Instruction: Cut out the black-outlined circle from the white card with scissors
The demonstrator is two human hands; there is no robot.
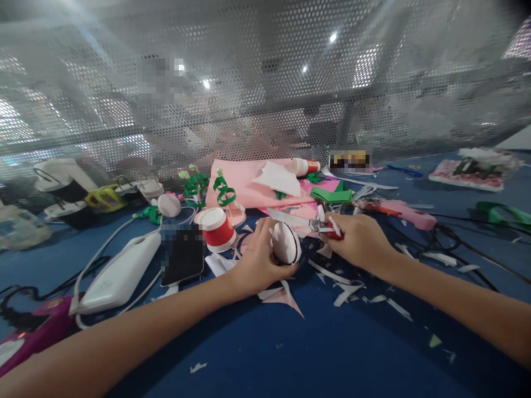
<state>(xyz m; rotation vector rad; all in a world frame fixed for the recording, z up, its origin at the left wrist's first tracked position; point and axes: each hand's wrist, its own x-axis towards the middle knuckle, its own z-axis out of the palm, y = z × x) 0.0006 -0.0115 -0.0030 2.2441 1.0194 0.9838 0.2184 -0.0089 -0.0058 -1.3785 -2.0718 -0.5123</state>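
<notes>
My left hand (258,260) is closed around a small white paper cup (286,243), which is tipped on its side. Its round end, edged with a dark line, faces right; most of its wall is hidden by my fingers. My right hand (357,240) grips a red-handled utility knife (317,225). The knife's long metal blade points left, just above the cup, and I cannot tell whether it touches. Left of my left hand, a red and white paper cup (219,231) stands upside down. Pink and white paper scraps (284,298) lie beneath my hands.
A black phone (183,257) and a white device with a cable (120,271) lie at left. Green paper spirals on sticks (225,194), pink sheets (236,174) and stacked cups (305,166) sit behind. A pink glue gun (409,213) is at right. Perforated metal panel (265,99) stands at the back.
</notes>
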